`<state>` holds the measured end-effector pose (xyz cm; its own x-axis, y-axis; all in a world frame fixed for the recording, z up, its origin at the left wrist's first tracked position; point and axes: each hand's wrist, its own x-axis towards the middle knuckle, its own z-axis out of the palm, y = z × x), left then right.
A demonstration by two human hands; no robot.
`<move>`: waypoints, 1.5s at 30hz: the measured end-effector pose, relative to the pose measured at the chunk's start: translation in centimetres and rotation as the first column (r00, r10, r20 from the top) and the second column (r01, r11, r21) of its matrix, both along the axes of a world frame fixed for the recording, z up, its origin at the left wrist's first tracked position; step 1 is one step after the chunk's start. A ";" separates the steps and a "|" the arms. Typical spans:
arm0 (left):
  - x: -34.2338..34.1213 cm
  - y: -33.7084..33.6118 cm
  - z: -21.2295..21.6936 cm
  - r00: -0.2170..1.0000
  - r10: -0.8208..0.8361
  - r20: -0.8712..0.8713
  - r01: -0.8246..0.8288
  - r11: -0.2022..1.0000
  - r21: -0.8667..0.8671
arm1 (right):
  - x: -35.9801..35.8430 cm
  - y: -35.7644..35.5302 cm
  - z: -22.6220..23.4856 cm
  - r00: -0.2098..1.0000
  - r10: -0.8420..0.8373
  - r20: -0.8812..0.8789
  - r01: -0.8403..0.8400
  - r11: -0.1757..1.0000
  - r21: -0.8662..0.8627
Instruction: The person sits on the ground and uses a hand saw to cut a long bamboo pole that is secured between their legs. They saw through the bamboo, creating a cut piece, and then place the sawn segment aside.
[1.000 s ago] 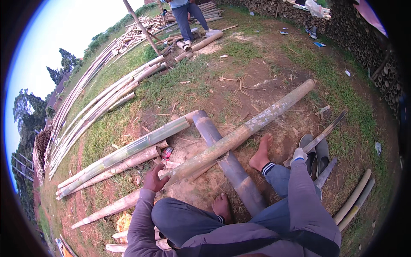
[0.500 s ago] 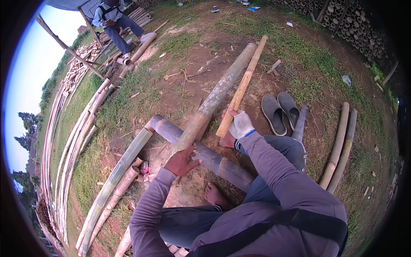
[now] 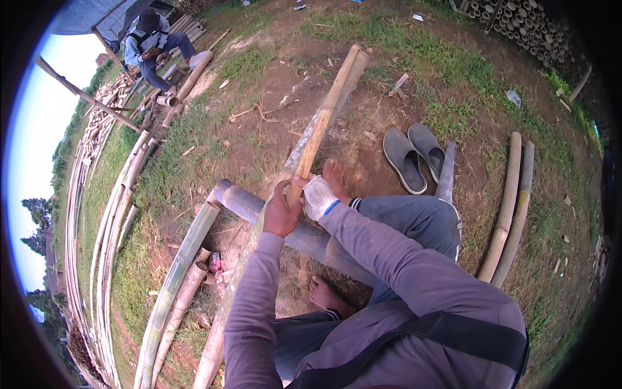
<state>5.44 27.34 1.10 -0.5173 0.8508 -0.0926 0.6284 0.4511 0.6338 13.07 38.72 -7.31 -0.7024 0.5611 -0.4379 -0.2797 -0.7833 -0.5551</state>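
Note:
A flat, yellowish bamboo strip [image 3: 322, 129] slants away from me, above a long mottled bamboo pole [image 3: 299, 150] that it partly covers. My right hand [image 3: 319, 196], in a white knit glove with bare fingertips, is closed round the strip near its lower end. Around that same end, my bare left hand [image 3: 283, 211] has its fingers and thumb closed, beside the right. Beneath the mottled pole, a thick dark bamboo log [image 3: 249, 202] crosses at an angle towards my legs.
Grey slip-on shoes [image 3: 405, 161] and a saw-like grey blade [image 3: 447, 172] lie to the right, with two bamboo poles [image 3: 501, 214] beyond. Green bamboo [image 3: 176, 266] lies at left. Another person [image 3: 150, 48] sits far left; stacked bamboo [image 3: 518, 26] stands far right.
My right hand has brought the strip left, over the mottled pole. My left hand has risen from the pole and closed on the strip's lower end.

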 end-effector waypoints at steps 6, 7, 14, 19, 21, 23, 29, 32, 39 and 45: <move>-1.8 1.2 -3.5 0.983 -0.075 -0.167 0.090 0.993 0.081 | -2.5 1.4 -4.3 0.997 -0.017 0.073 0.014 0.999 0.039; -2.4 0.7 -4.4 0.981 -0.049 -0.187 0.062 0.996 0.063 | -1.8 1.2 -3.2 0.995 0.063 0.071 -0.066 0.997 0.038; -6.4 -0.2 -5.6 0.958 0.128 -0.257 -0.165 0.978 -0.128 | 15.4 7.2 7.8 0.897 0.110 0.427 -0.373 0.706 0.602; -8.1 1.0 -7.1 0.936 0.211 -0.280 -0.284 0.925 -0.252 | 35.6 15.2 1.3 0.600 -0.363 0.713 -0.523 0.497 0.693; -8.8 0.9 -9.0 0.920 0.245 -0.307 -0.309 0.934 -0.181 | 43.8 17.4 -6.6 0.373 -0.281 0.884 -0.636 0.616 0.464; -7.7 1.9 -6.3 0.902 0.229 -0.365 -0.332 0.910 -0.250 | 42.7 14.6 -10.9 0.212 -0.235 0.949 -0.692 0.649 0.315; -9.6 2.8 -5.6 0.962 0.087 -0.259 -0.201 0.868 -0.454 | 20.5 6.6 -10.2 0.176 -0.393 0.903 -0.715 0.580 0.392; -9.8 4.0 -4.8 0.969 0.036 -0.246 -0.172 0.811 -0.559 | 15.4 5.3 -10.4 0.201 -0.409 0.890 -0.691 0.585 0.424; -9.1 4.1 -3.3 0.962 -0.040 -0.268 -0.125 0.811 -0.571 | 12.3 3.6 -10.9 0.228 -0.440 0.868 -0.661 0.585 0.470; -8.6 4.8 -2.5 0.940 -0.083 -0.330 -0.140 0.790 -0.597 | 17.6 3.6 -11.6 0.195 -0.491 0.849 -0.652 0.582 0.486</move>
